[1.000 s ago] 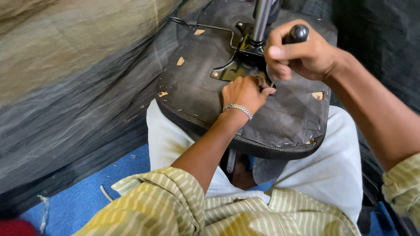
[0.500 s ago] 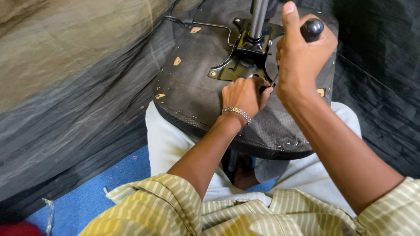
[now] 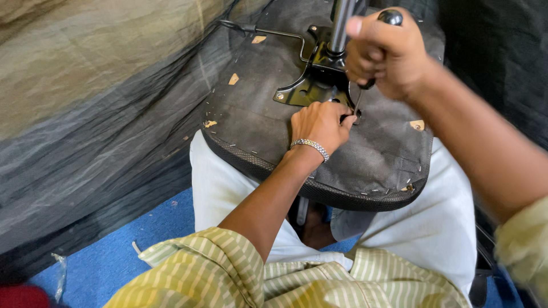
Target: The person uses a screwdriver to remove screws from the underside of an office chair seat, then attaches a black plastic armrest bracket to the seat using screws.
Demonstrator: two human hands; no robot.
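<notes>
Looking down from the head camera, we see an upturned chair seat [image 3: 268, 131] resting on our lap, its dark fabric underside facing up. Our right hand [image 3: 385, 54] is closed in a fist around a black-handled screwdriver [image 3: 390, 17], whose thin shaft runs down to the black metal bracket [image 3: 311, 85] bolted at the seat's middle. Our left hand [image 3: 321, 122], a silver bracelet [image 3: 310, 146] at its wrist, curls its fingers against the bracket's edge just beside the tool's tip; what they pinch we cannot tell. A steel post [image 3: 341, 23] rises from the bracket.

Blue floor [image 3: 142, 239]; draped grey-tan cloth [image 3: 97, 102] (creased) at left.
</notes>
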